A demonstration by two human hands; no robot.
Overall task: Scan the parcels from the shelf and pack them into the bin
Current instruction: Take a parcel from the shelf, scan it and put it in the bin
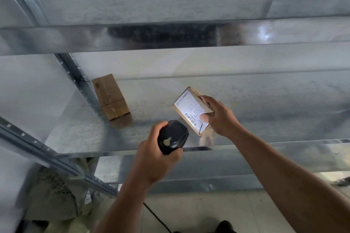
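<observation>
Gripping the black scanner (173, 136), the left hand (157, 159) aimed beside the labelled parcel (191, 110) clasped in the right hand (219, 117) above the shelf (265, 104).

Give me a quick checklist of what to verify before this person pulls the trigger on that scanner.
1. Scanner gripped in the left hand: ok.
2. Labelled parcel held by the right hand: ok.
3. Label faces up toward the scanner: ok.
4. Barcode uncovered: ok; the thumb rests on the label beside it.
5. Scanner nose aimed at the barcode: cannot tell; only its back shows.
6. Second parcel waiting on the shelf: ok.
7. Bin ready nearby: cannot tell; not in view.
</observation>
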